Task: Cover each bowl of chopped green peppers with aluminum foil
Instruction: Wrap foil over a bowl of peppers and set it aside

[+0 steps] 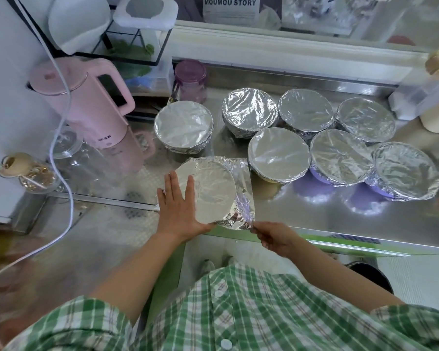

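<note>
Foil-covered bowls [279,154]: seven, wrapped tight, in two rows across the back and right of the steel counter [314,214]. Pink kettle [86,102]: upright, far left. Eighth bowl [213,191]: at the counter's near edge, in front of me, its foil sheet [243,198] smooth on top, loose and crumpled along the right side. My left hand [178,206]: flat, fingers straight, pressing the foil over the bowl's left part. My right hand [274,236]: pinching the sheet's near right corner.
</note>
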`<state>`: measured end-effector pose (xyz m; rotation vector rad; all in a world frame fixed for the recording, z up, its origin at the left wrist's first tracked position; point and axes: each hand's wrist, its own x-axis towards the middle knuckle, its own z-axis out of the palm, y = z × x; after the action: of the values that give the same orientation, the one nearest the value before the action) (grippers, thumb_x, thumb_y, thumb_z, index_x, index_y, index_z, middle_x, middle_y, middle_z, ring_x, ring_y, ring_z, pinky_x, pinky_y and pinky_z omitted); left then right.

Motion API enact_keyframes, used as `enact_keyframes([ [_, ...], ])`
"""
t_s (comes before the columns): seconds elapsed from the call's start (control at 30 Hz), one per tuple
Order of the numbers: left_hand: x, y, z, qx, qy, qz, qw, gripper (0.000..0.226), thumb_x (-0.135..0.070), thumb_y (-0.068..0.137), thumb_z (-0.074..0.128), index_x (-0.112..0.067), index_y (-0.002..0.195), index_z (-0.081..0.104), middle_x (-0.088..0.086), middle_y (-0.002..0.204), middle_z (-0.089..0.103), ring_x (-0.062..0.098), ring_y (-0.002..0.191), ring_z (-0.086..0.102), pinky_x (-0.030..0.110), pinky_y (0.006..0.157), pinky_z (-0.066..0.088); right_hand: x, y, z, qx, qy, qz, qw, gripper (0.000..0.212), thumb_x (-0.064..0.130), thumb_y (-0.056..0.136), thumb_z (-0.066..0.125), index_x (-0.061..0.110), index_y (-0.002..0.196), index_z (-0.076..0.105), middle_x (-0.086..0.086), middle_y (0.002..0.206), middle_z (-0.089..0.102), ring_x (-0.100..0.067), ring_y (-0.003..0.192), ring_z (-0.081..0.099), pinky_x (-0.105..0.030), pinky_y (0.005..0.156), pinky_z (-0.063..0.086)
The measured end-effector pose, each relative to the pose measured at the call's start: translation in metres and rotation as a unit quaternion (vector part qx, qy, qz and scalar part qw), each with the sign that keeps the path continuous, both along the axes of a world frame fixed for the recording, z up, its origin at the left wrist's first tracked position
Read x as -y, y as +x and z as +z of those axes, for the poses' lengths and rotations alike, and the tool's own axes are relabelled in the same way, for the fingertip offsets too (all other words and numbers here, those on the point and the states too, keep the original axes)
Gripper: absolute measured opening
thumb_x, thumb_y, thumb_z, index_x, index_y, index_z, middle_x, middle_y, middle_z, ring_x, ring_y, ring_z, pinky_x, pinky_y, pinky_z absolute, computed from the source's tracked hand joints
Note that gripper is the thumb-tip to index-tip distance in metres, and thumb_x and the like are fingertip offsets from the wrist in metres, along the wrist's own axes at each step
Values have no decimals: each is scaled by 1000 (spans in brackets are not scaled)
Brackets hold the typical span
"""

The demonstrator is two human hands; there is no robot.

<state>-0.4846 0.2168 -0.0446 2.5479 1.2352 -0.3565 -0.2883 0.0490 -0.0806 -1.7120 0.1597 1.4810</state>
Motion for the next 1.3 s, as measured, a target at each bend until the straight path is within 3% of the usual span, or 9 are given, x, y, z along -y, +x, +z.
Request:
enact_keyframes([
  [0.07, 0, 1, 1, 1, -1, 0, 1000, 146, -95, 58, 51, -13, 152, -25, 26, 152, -38, 39, 141, -37, 58, 118, -10, 5, -3, 2, 170, -44, 35, 984, 15, 17, 90, 65, 10, 77, 65, -3, 64, 64, -14, 52, 50, -23, 50, 39],
  [0.17, 0, 0, 1, -1, 0, -1, 1000, 145, -94, 59, 52, -13, 152, -25, 26, 152, -38, 39, 141, -37, 57, 118, -11, 7, -9, 12, 444, -20, 37, 895, 14, 22, 89, 60, 15, 77, 57, -1, 69, 58, -23, 68, 54, -34, 64, 42],
  [0.33, 1, 0, 0, 7, 4, 2, 1000, 146, -94, 58, 52, -13, 153, -24, 27, 153, -36, 40, 142, -35, 58, 118, -9, -10, -19, 21, 515, 246, 218, 792, 54, 19, 81, 70, 9, 129, 47, -1, 126, 53, -10, 114, 50, -10, 95, 36],
  [0.5, 0, 0, -3, 16, 8, 4, 1000, 149, -101, 48, 37, -13, 154, -21, 27, 155, -32, 39, 144, -32, 58, 119, -6, -34, -29, 12, 384, 220, 259, 858, 44, 9, 86, 69, 8, 126, 52, -3, 104, 62, -15, 93, 61, -19, 83, 49],
  [0.6, -2, -2, -3, 24, -3, -4, 1000, 153, -98, 47, 49, -14, 154, -21, 26, 154, -34, 39, 143, -34, 58, 120, -5, -41, -24, 8, 378, 194, 250, 870, 29, 8, 82, 72, 9, 109, 61, -1, 95, 69, -14, 89, 64, -30, 82, 54],
  [0.8, -1, -3, -1, 63, -22, 7, 998, 162, -109, 30, 28, -17, 156, -15, 25, 156, -31, 37, 144, -34, 59, 119, -7, -49, -19, 15, 366, 173, 248, 880, 26, 4, 78, 75, 21, 87, 58, 5, 78, 63, -8, 70, 60, -15, 66, 48],
  [0.93, 4, 3, 0, 50, -2, 22, 999, 161, -109, 30, 17, -13, 155, -14, 28, 156, -30, 40, 144, -31, 61, 118, -6, -54, -21, 14, 356, 139, 216, 899, 28, 7, 71, 81, 18, 87, 61, 0, 76, 70, -14, 71, 68, -28, 70, 56],
  [1.13, 8, 4, -1, 42, 40, 26, 998, 144, -99, 51, 35, -10, 157, -5, 30, 158, -22, 43, 146, -24, 61, 118, -1, -50, -25, 14, 322, 138, 194, 916, 29, -5, 78, 68, 2, 105, 61, -11, 86, 67, -19, 77, 63, -36, 75, 56],
  [1.3, 11, 5, 0, 44, 55, 27, 997, 139, -93, 59, 49, -9, 157, -3, 31, 158, -18, 43, 148, -20, 57, 119, 7, -52, -34, 13, 372, 76, 152, 912, 19, 5, 72, 76, 19, 76, 64, -1, 70, 68, -17, 67, 65, -35, 68, 55],
])
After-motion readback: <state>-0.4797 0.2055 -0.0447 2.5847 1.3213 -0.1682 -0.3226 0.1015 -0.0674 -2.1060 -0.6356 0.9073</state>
